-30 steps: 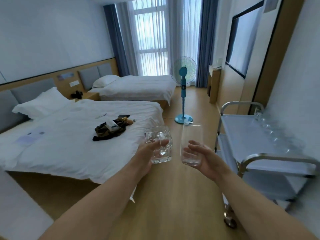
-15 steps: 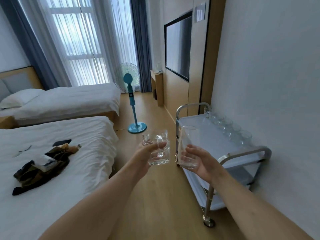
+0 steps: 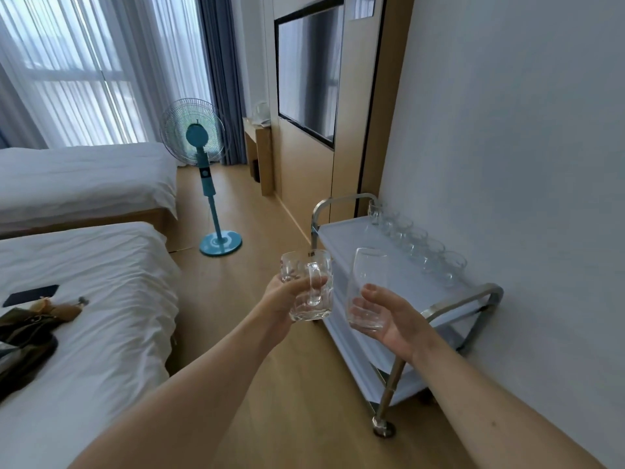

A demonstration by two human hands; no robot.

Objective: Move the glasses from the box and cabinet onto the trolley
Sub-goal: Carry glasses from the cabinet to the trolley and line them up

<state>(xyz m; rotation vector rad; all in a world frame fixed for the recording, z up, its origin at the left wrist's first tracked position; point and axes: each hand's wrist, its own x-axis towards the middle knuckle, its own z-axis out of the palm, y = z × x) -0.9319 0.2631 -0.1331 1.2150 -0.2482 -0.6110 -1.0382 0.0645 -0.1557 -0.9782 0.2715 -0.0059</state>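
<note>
Above the wooden floor (image 3: 236, 316), just short of the trolley's (image 3: 365, 238) near-left edge, two glasses are held up side by side, close together but apart. A handled glass mug (image 3: 309, 286) is gripped by the left hand (image 3: 282, 302), fingers curled round its body, handle turned toward the camera. A smooth tumbler (image 3: 367, 289) is cradled by the right hand (image 3: 392, 319), thumb across its front and palm under its base; it is tilted slightly. Along the far edge of the trolley's top shelf, against the white wall (image 3: 507, 164), a row of clear glasses (image 3: 416, 242) is lined up, perhaps seven, though the count is hard to make out. A blue standing fan (image 3: 203, 157) is seen beyond, between the beds (image 3: 101, 282) and the wall-mounted screen (image 3: 309, 72).
</note>
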